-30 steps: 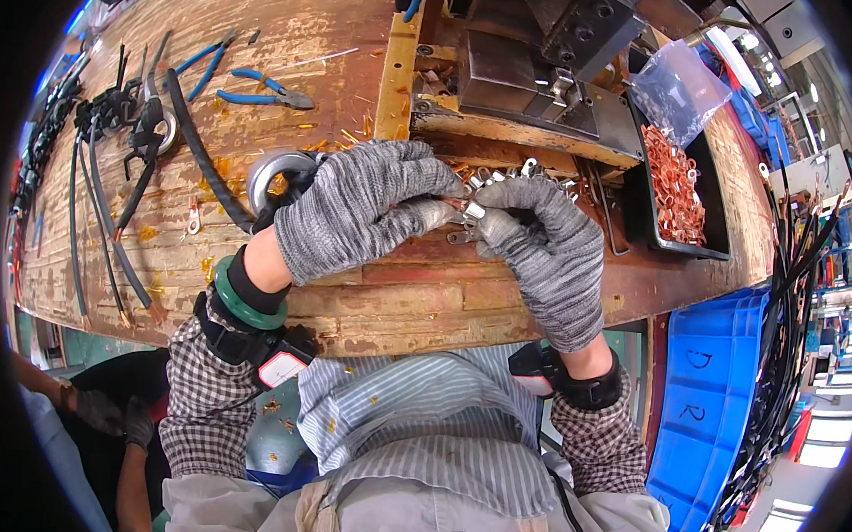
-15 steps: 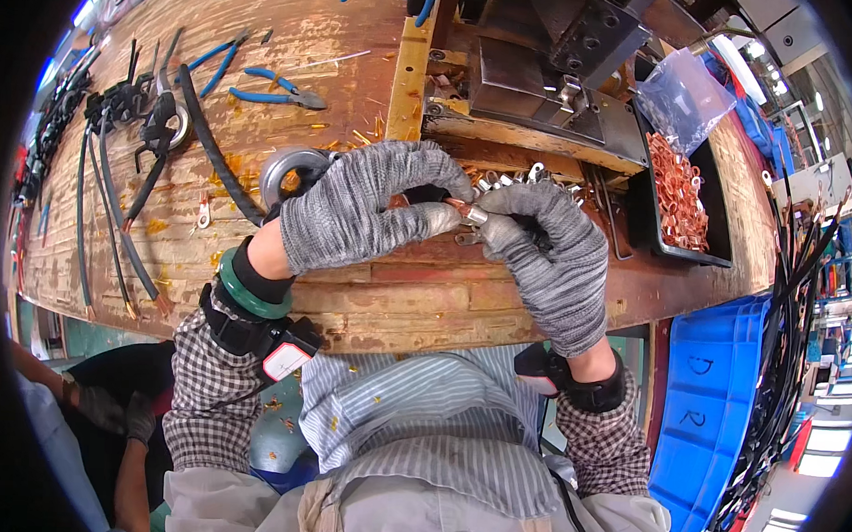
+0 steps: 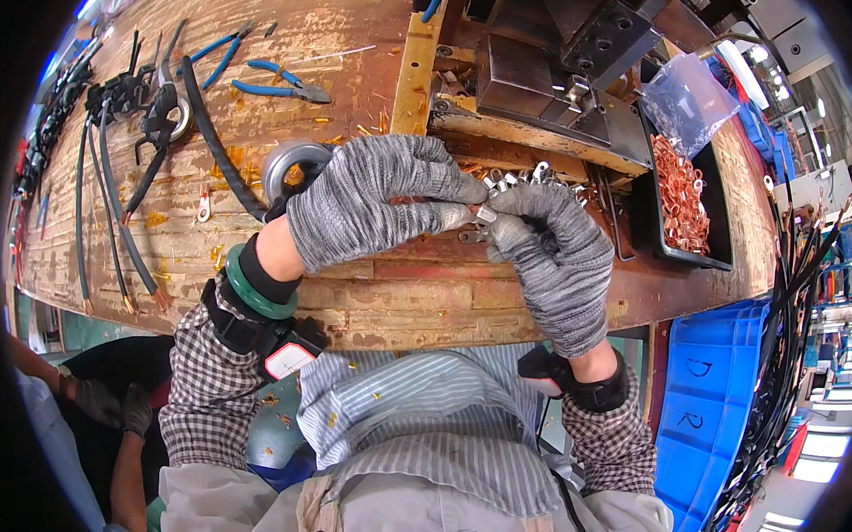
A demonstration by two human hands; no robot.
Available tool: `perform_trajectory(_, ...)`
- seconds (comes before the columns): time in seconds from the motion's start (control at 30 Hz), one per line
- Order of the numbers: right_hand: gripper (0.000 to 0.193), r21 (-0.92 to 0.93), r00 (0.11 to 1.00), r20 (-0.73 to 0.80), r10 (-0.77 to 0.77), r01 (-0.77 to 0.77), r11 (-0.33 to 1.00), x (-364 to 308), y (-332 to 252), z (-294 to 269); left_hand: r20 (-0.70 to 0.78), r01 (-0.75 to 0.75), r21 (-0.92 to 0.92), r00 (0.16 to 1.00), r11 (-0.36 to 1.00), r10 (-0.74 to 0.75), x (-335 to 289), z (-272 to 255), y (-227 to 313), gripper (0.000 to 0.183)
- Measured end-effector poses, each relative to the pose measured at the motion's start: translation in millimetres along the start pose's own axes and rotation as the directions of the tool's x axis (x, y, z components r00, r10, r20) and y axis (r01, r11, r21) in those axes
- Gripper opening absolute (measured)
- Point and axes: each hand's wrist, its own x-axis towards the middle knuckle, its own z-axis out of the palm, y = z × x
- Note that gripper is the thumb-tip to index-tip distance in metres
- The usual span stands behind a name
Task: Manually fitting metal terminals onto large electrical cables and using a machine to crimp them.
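Both of my hands wear grey knit gloves and meet over the front of a worn wooden workbench (image 3: pixel 293 36). My left hand (image 3: pixel 372 208) pinches a small silver cable lug (image 3: pixel 485 215) at its fingertips. My right hand (image 3: pixel 557 261) grips the same lug from the other side with thumb and forefinger. Just behind the fingers lies a small heap of silver lugs (image 3: pixel 523 177). A thick black cable (image 3: pixel 215 137) runs under my left wrist, beside a grey ring-shaped roll (image 3: pixel 294 160).
A dark metal press (image 3: pixel 564 74) stands at the back. A black tray of copper lugs (image 3: pixel 682 195) and a clear plastic bag (image 3: pixel 685 97) sit to the right. Blue pliers (image 3: pixel 282 83) and black cables (image 3: pixel 120 162) lie left. A blue crate (image 3: pixel 713 389) stands lower right. Another person's gloved hand (image 3: pixel 102 405) shows lower left.
My hands stay together at the same spot on the bench. The fingertips have shifted slightly around the small lug between them.
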Motion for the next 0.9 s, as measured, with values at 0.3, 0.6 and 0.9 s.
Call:
perform_trajectory(0.3, 0.016, 0.074, 0.988, 0.125, 0.088, -0.097, 0.992, 5.5, -3.1, -9.3, 0.036, 0.141, -0.131, 0.99, 0.981, -0.137, 0.0, 1.8, 2.6, 0.026)
perform_trajectory(0.6, 0.015, -0.083, 0.999, 0.027, 0.022, -0.02, 0.996, 3.6, -4.7, -5.7, 0.031, 0.209, -0.149, 0.978, 0.967, -0.206, 0.6, 4.7, 4.6, 0.027)
perform_trajectory(0.9, 0.014, -0.308, 0.995, -0.005, -0.098, 0.092, 0.947, -2.3, -9.4, -0.1, 0.137, 0.338, -0.245, 0.94, 0.908, -0.313, 4.5, -3.5, 11.5, 0.029)
